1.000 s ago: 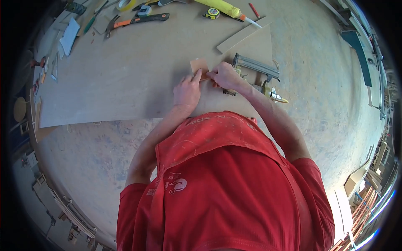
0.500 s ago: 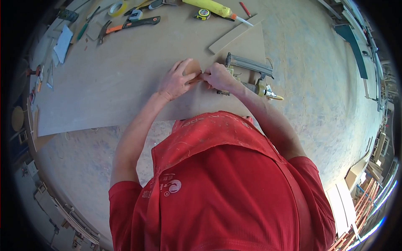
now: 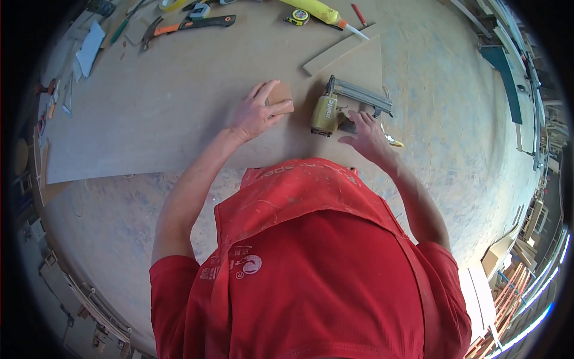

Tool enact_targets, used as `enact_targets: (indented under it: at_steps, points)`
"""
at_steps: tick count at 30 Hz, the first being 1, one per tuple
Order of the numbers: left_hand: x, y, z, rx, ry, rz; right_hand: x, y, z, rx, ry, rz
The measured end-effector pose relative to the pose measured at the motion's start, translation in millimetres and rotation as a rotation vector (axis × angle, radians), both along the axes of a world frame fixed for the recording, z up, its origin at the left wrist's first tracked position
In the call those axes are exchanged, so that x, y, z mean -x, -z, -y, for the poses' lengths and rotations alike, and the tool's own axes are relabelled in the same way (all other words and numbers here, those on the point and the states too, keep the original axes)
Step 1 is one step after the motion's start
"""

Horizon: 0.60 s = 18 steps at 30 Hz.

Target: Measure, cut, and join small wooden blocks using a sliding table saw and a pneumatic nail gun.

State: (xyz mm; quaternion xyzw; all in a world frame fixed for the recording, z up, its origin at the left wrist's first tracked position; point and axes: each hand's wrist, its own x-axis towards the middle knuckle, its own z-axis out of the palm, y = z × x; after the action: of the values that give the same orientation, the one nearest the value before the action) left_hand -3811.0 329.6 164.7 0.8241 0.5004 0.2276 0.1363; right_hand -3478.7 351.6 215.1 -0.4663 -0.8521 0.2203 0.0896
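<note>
My left hand lies flat on a large brown board, its fingers pressing on a small tan wooden block. My right hand hovers with spread fingers just beside the handle of a yellow-green nail gun, which lies on the board to the right of the block. I cannot tell if the right hand touches the gun. My red shirt fills the lower part of the view.
A thin wooden strip and a triangular board piece lie beyond the nail gun. A hammer with an orange handle, a tape measure, a yellow tool and a red pencil lie along the far edge. Stacked boards stand at the right.
My hands have parted. The left hand moved left and stays on the small block. The right hand let go of the block and moved right, next to the nail gun.
</note>
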Motion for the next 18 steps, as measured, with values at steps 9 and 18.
enact_targets:
  at_steps: [9,18]
  points:
    - [-3,3,2,-0.011,-0.016,-0.004,8,35,-13,0.115,-0.021,0.102]
    - [-3,5,4,-0.004,-0.023,-0.022,24,-72,-48,0.51,0.046,0.041]
